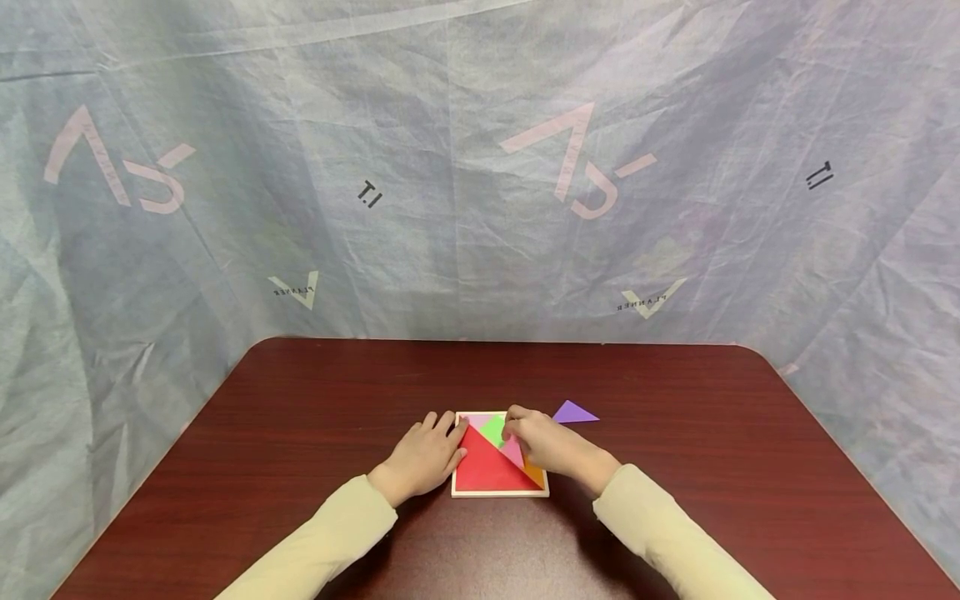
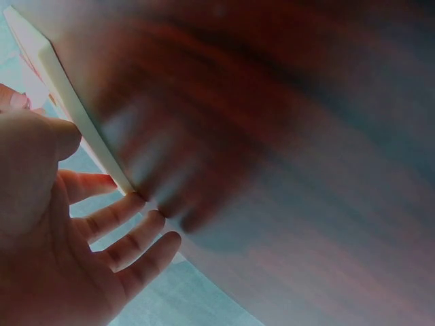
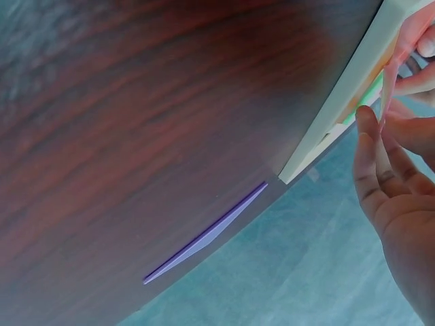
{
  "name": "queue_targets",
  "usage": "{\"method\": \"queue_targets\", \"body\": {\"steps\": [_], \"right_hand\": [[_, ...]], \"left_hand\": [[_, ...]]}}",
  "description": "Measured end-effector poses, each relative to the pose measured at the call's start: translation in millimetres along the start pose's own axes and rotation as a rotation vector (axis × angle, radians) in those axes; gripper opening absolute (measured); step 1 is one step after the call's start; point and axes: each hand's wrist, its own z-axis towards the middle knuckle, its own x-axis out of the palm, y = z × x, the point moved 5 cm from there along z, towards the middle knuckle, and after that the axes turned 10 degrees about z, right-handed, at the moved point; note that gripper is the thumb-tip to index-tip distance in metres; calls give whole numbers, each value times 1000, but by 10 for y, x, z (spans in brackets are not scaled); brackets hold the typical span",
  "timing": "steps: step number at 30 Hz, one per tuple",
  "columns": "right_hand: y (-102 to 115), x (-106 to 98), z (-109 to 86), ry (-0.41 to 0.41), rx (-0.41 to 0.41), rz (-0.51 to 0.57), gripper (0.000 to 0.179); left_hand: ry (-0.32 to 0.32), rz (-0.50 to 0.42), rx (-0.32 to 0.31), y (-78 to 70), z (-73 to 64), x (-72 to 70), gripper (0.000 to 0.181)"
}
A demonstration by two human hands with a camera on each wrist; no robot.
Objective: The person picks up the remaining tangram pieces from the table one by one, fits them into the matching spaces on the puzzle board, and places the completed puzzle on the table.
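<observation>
A square tangram tray (image 1: 500, 494) with a pale frame lies on the table. My left hand (image 1: 424, 455) rests at its left side, fingers spread, with thumb and index fingertip over the red piece (image 1: 487, 467). In the left wrist view, this hand (image 2: 75, 224) reaches along the pale frame (image 2: 85, 129). My right hand (image 1: 547, 443) is over the tray's right half and pinches a pink tangram piece (image 1: 513, 452), which stands tilted in the right wrist view. Around it in the tray are a green piece (image 1: 493, 429), an orange piece (image 1: 534, 472) and another pink piece (image 1: 472, 418).
A purple triangle (image 1: 574, 412) lies flat on the dark red wooden table (image 1: 345, 383), just beyond the tray's far right corner. Behind the table hangs a grey printed cloth (image 1: 450, 250), which also runs down both sides.
</observation>
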Motion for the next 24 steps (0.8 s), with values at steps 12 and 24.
{"method": "queue_targets", "body": {"steps": [12, 24], "right_hand": [[6, -18, -36, 30, -4, 5, 18], [-18, 20, -28, 17, -32, -99, 21]], "left_hand": [[23, -12, -1, -2, 0, -17, 44], [32, -14, -8, 5, 0, -7, 45]]}}
